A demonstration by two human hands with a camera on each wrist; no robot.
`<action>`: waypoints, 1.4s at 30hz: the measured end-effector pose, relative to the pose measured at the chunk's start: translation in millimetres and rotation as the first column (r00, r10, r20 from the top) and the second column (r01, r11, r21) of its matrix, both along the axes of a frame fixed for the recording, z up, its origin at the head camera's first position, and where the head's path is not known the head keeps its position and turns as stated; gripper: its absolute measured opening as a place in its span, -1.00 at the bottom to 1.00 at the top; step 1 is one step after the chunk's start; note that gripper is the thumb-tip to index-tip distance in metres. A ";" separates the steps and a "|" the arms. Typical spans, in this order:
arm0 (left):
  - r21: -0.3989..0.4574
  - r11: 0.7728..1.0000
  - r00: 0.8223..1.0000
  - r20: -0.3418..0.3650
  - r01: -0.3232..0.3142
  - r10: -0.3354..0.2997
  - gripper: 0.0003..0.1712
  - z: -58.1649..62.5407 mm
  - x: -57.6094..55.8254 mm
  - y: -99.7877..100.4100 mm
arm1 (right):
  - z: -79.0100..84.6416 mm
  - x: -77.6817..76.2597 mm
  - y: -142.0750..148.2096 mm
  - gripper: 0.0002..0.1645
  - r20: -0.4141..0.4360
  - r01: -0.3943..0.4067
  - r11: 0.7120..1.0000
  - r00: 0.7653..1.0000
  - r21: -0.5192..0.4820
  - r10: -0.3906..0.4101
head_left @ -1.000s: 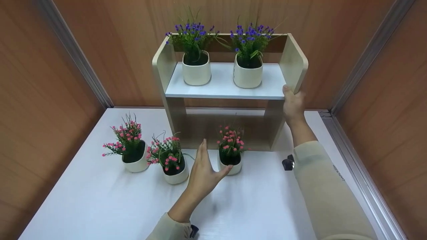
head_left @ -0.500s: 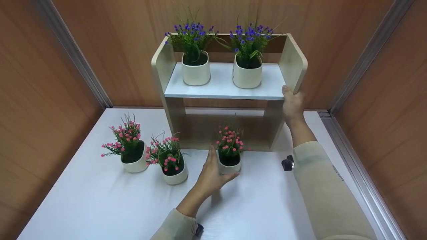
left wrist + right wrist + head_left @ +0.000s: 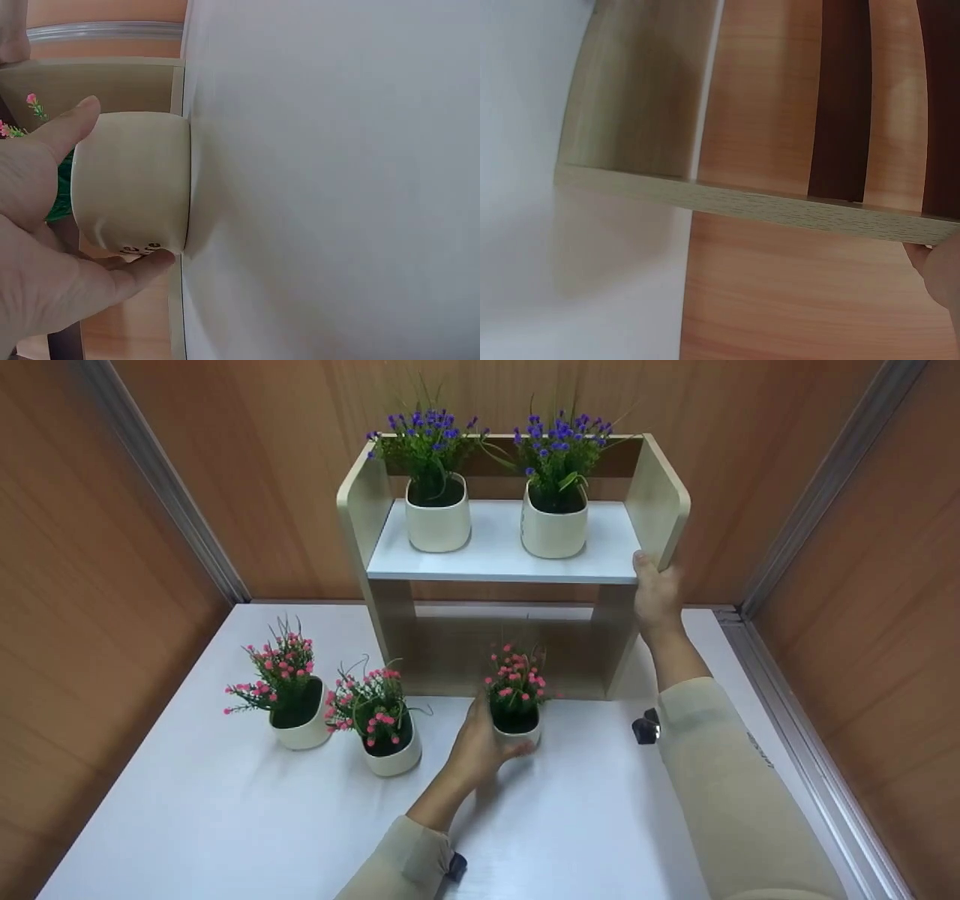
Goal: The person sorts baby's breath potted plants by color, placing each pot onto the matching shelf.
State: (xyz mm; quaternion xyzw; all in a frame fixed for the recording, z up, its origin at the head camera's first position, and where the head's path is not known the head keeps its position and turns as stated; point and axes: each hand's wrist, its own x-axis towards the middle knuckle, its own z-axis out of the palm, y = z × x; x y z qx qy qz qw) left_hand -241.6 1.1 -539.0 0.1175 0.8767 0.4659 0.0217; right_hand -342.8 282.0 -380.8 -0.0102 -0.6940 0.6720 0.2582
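My left hand is around a small white pot of pink flowers, which stands on the table before the shelf's lower opening. In the left wrist view the thumb lies along one side of the pot and the fingers along the other, over its dark lettering. My right hand grips the right side panel of a two-tier wooden shelf, thumb at the front edge beside the upper board. The right wrist view shows that panel edge-on, with part of the hand at the right border.
Two white pots with purple flowers, one at left and one at right, stand on the upper board. Two more pink-flowered pots, the nearer and the farther, sit left on the white table. Wooden walls enclose the table.
My left hand has moved right and slightly forward, from beside the pink-flowered pot to around it. The right hand stays on the shelf panel.
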 end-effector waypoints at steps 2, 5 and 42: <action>0.004 1.000 1.000 -0.001 -0.002 0.002 0.40 -0.3 -1.4 1.4 | 0.0 -1.4 0.8 -0.22 0.014 -0.001 1.000 1.000 -0.009 0.001; 0.004 1.000 1.000 -0.003 -0.009 0.009 0.36 -1.1 -3.0 2.7 | 0.5 -2.5 1.3 -0.20 0.028 0.011 1.000 1.000 -0.016 -0.010; 0.026 0.999 0.999 0.012 0.037 -0.037 0.12 8.5 -40.1 46.4 | 1.7 2.4 1.1 -0.22 0.067 -0.013 1.000 0.998 -0.017 0.014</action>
